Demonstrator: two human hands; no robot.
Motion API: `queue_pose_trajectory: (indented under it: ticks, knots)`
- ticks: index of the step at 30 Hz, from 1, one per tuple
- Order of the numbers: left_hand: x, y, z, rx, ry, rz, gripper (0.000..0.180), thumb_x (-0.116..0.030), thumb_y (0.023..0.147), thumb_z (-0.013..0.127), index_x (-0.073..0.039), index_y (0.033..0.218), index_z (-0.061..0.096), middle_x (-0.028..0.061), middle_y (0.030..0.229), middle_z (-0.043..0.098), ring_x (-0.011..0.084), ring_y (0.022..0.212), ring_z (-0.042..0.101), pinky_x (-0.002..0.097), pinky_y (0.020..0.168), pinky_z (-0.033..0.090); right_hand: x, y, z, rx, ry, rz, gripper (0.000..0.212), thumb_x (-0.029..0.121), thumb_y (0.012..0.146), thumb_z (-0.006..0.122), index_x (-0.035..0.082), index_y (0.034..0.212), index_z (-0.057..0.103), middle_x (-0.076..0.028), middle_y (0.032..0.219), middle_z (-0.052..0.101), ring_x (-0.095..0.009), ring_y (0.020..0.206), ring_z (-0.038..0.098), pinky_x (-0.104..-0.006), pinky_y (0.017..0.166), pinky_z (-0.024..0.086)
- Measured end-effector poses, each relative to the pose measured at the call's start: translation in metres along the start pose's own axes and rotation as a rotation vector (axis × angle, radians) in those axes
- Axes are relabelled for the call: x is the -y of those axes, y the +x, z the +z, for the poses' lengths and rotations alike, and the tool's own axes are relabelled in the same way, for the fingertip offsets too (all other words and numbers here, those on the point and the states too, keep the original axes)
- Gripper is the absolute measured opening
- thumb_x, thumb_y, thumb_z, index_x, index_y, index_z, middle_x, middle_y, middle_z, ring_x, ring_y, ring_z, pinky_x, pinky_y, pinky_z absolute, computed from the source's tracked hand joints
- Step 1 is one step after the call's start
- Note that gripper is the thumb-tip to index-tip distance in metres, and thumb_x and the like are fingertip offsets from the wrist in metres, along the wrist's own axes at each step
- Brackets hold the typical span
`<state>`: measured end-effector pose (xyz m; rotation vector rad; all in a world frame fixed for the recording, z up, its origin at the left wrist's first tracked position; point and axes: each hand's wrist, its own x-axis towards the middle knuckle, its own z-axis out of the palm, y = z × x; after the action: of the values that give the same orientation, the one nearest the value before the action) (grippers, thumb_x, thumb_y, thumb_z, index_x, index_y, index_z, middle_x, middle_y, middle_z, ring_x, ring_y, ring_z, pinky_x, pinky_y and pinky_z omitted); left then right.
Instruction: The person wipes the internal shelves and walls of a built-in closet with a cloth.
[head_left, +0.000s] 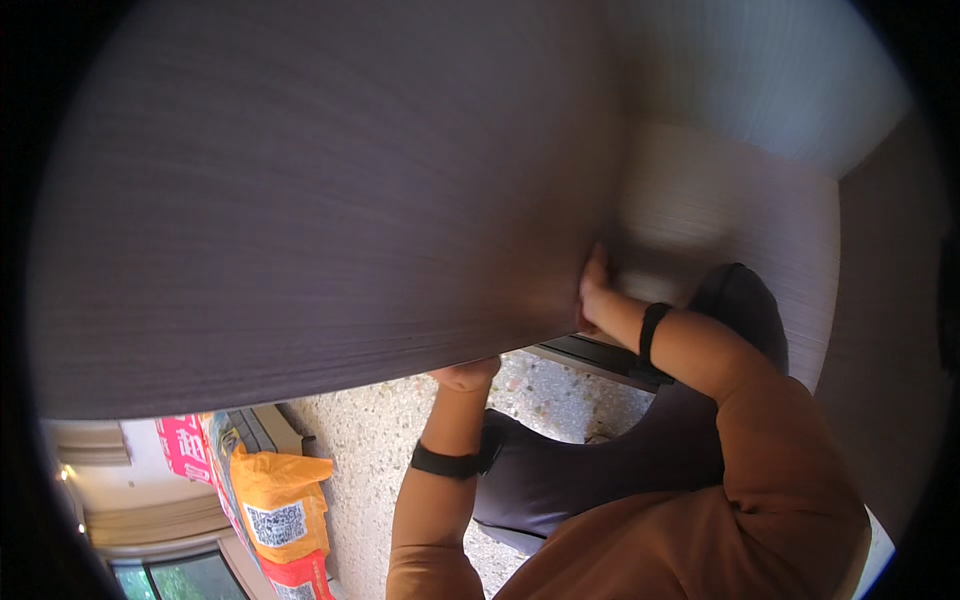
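Observation:
A large dark brown wood-grain panel (330, 200) fills the upper left and middle, its lower edge running above the floor. My left hand (467, 374) is at that lower edge, closed on it, with the fingers mostly hidden behind the panel. Farther right, my right hand (593, 290) grips the panel's right end. One digit of it points up along the side, and the rest is partly hidden. Both wrists wear a black band. My knees in dark trousers (600, 470) are bent below the panel.
Lighter wood-grain boards (790, 230) stand at the right, beside a darker upright surface (885, 310). Speckled floor (370, 450) shows below, with a dark rail (600, 360) near my right hand. An orange bag (285, 500) and red packages lie at the lower left, near a window (185, 577).

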<state>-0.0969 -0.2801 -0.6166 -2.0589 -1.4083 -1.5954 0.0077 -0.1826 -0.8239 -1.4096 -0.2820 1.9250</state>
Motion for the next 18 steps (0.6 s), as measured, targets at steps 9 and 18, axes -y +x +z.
queue_pose_trajectory:
  ticks: [9,18]
  knots:
    - [-0.01,-0.004,-0.014,0.085,0.382,0.101,0.053,-0.034,0.096,0.048,0.005,0.131,0.044,0.019,0.126,0.057,0.0282,0.102,0.064,0.0375,0.083,0.054,-0.016,0.072,-0.036,0.093,0.285,0.279,0.079,0.065,0.096,0.023,0.003,0.138,0.049,-0.016,0.139,0.051,-0.032,0.124,0.051,-0.0457,0.1,0.044]
    - [-0.004,-0.002,-0.021,0.151,1.476,0.667,0.075,-0.046,0.095,0.049,0.007,0.143,0.025,0.0267,0.126,0.054,0.0374,0.097,0.067,0.0405,0.072,0.057,0.076,0.139,-0.028,0.174,0.381,0.165,0.075,0.059,0.096,0.029,0.001,0.139,0.045,-0.019,0.139,0.05,-0.034,0.123,0.05,-0.0458,0.105,0.04]
